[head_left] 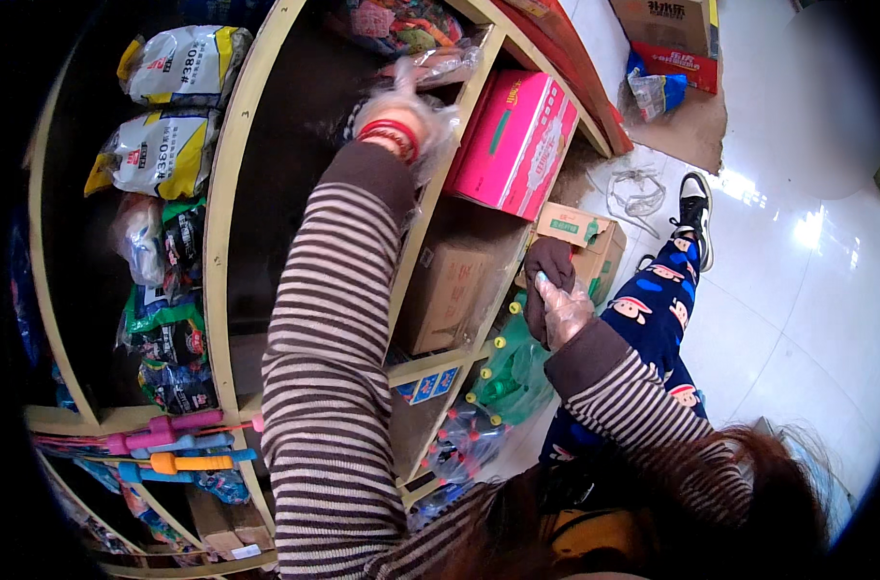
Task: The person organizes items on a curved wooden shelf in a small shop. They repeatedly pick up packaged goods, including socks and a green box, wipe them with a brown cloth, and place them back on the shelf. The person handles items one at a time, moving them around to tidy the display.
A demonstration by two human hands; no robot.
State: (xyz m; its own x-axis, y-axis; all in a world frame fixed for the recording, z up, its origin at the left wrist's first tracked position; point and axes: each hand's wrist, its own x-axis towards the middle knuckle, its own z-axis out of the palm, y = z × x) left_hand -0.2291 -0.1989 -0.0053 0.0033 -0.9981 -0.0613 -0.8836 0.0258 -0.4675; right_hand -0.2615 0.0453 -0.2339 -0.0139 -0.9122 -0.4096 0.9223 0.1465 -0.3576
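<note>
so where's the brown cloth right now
In the head view, right of centre: the brown cloth is held in the right hand, in front of a cardboard box.

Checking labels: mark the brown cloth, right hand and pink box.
Brown cloth [549, 261]: head view, upper folded part.
Right hand [564, 311]: head view, middle of the hand.
Pink box [511, 145]: head view, printed side.

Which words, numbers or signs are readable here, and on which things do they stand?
Wording is not copied here; print stands on:
Two yellow-white bags: large, dark, clear.
Pink carton: coloured lettering.
Red carton: white lettering.
Brown shelf carton: too faint to read.
Dark packets: too small.
</note>
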